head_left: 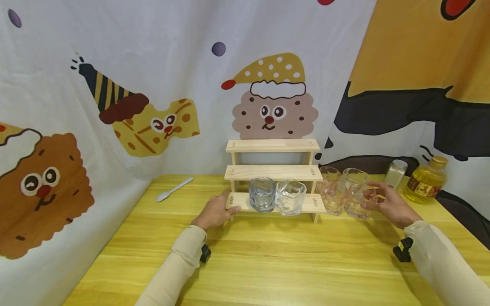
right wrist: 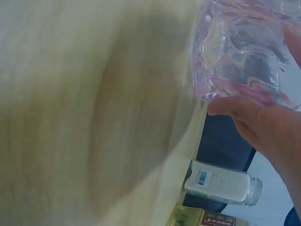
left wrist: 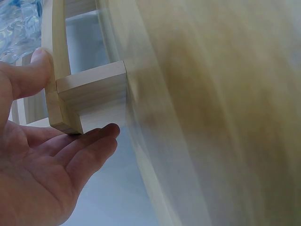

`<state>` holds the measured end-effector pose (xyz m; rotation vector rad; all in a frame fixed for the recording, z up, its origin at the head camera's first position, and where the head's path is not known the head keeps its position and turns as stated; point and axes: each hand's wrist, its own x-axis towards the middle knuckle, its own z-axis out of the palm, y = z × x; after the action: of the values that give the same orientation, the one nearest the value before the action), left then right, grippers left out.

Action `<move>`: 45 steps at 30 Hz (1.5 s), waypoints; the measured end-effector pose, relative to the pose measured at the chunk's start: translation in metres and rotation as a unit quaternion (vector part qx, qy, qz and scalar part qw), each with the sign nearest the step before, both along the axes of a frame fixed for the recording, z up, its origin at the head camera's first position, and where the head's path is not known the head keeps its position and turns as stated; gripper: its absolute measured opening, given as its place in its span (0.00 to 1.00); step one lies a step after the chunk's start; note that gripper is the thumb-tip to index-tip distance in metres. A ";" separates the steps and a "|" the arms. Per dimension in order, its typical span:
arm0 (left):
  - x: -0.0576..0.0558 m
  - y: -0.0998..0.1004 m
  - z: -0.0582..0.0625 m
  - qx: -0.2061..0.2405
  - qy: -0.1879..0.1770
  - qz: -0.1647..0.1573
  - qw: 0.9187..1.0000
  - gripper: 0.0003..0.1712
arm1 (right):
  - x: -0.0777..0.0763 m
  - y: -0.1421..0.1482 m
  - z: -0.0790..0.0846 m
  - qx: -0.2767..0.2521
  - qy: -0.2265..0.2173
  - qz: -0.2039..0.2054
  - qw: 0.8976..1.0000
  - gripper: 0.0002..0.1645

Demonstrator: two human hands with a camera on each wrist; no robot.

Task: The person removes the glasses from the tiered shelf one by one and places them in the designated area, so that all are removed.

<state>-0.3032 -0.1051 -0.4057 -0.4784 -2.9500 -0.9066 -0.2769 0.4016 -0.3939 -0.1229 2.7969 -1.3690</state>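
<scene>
A three-step wooden stand stands against the backdrop. My left hand grips the left end of its lowest step, thumb on the upper face, fingers under the end in the left wrist view. On that step sit a bluish glass tumbler and a clear glass tumbler, side by side. My right hand holds a pinkish glass tumbler on its right side, thumb and fingers around it. Other glass tumblers stand close by, just right of the stand.
Behind my right hand are a jar of white contents and a bottle of yellow oil. A white spoon lies at the back left of the wooden table. A printed cloth hangs behind everything.
</scene>
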 end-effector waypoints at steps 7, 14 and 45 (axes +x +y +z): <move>0.000 -0.001 0.002 0.000 0.000 -0.003 1.000 0.41 | 0.000 -0.001 0.000 0.018 0.003 0.002 1.000 0.57; 0.000 0.000 0.002 -0.004 0.010 -0.005 1.000 0.41 | 0.003 -0.012 0.015 0.118 0.015 -0.022 0.993 0.71; 0.002 0.002 0.001 -0.001 0.007 0.003 1.000 0.40 | 0.028 -0.126 0.046 0.023 0.165 0.053 0.985 0.55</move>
<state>-0.3014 -0.1035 -0.4050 -0.4731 -2.9390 -0.8958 -0.2493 0.2759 -0.3481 -0.5358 3.0272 -1.3697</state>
